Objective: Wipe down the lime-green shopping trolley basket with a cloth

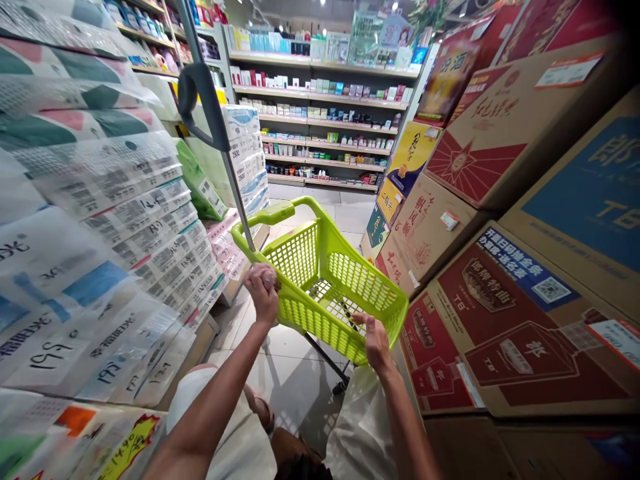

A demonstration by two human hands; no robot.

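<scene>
In front of me stands a small lime-green plastic shopping cart [320, 280] with a perforated basket that looks bare inside. My left hand [262, 288] is closed at the basket's left corner, its fingers wrapped on the rim. Over the near right edge of the basket lies my right hand [374, 339], fingers curled onto the rim and the index finger stretched partly inward. A thin metal pole [236, 183] rises from the cart's left corner, close above my left hand. High on this pole sits a dark grey hooked piece [203, 110].
Plastic-wrapped paper packs [145, 200] are stacked high on the left. Cardboard cartons [525, 320] form a wall close on the right. Ahead, shelves [320, 120] of small boxes cross the aisle's end. Tiled floor [345, 217] runs between them; my legs are below.
</scene>
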